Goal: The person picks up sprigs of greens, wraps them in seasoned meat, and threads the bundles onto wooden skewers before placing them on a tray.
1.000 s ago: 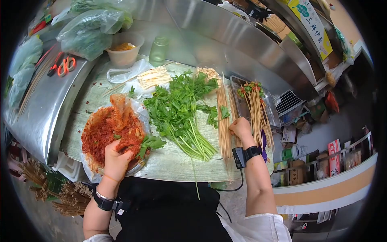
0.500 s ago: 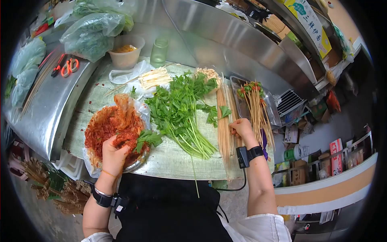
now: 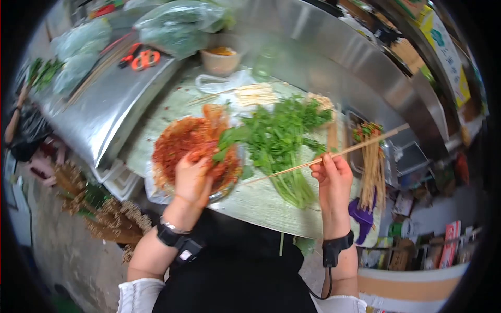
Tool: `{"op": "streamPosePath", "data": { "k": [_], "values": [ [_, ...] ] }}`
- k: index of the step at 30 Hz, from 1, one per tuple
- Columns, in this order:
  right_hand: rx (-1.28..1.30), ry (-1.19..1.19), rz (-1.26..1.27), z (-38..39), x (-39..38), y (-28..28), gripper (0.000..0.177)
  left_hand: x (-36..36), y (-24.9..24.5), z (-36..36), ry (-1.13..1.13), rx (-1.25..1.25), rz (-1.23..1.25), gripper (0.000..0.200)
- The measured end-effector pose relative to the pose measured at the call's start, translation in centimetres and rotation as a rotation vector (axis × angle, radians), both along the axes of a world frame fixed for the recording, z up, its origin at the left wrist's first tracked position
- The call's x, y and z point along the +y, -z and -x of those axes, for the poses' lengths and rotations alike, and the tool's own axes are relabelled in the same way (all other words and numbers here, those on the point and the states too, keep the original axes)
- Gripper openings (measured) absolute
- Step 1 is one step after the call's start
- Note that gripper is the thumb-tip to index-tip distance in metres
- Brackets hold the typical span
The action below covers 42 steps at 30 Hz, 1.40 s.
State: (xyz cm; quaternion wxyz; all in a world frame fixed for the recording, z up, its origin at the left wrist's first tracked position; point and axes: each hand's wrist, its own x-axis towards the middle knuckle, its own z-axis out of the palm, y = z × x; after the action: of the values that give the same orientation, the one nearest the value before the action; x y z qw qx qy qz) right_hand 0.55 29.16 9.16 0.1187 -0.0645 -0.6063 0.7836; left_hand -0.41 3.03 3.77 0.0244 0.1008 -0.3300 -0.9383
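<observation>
Left of the leafy greens (image 3: 276,141): red paste (image 3: 175,143), moist-looking, coarse; farther left, metal counter (image 3: 120,91), smooth, strongly reflective. Beyond and left of the greens: tub (image 3: 222,63), translucent plastic; bag (image 3: 177,31), thin crinkled plastic film, glossy. Right of the greens: bundled skewers (image 3: 371,172), bare matt wood, as are the held skewers (image 3: 357,145); on the near side of the greens, black garment (image 3: 224,276), matt cloth.

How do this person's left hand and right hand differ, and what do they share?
The left hand has fingers smeared red; the right hand looks cleaner.
The left hand holds a green leaf; the right hand holds a thin wooden stick, perhaps more than one.
The left hand is over the red mixture; the right hand is beside the leafy greens.
Shared: both are bare, with a black band at the wrist.
</observation>
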Motion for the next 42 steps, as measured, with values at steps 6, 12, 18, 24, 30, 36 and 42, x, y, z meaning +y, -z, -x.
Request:
{"op": "streamPosePath", "data": {
  "k": [6,12,18,24,30,36,42],
  "values": [
    [0.024,-0.118,0.103,-2.0,-7.5,3.3,0.013,0.3,0.6,-0.1,0.023,-0.061,-0.031,0.020],
    [0.023,-0.412,0.040,-2.9,-8.9,3.6,0.016,0.1,0.9,-0.2,0.012,-0.006,0.083,0.024],
    [0.017,-0.456,0.116,-2.2,-7.4,1.0,0.024,-0.8,1.2,-0.7,0.062,0.082,0.251,0.027],
    [-0.008,-0.302,0.201,1.1,-6.6,0.1,0.025,-1.4,0.5,-1.7,0.156,0.156,0.582,0.026],
    [-0.072,-0.365,0.219,1.7,-6.4,1.4,0.025,-1.6,-0.1,-1.9,0.155,0.191,0.589,0.028],
    [-0.090,-0.351,0.051,1.4,-6.1,0.5,0.027,-1.3,-0.4,-1.7,0.187,0.194,0.601,0.030],
    [-0.046,-0.305,-0.060,0.9,-6.5,-0.2,0.028,-1.5,0.0,-2.0,0.281,0.127,0.341,0.025]
  ]
}}
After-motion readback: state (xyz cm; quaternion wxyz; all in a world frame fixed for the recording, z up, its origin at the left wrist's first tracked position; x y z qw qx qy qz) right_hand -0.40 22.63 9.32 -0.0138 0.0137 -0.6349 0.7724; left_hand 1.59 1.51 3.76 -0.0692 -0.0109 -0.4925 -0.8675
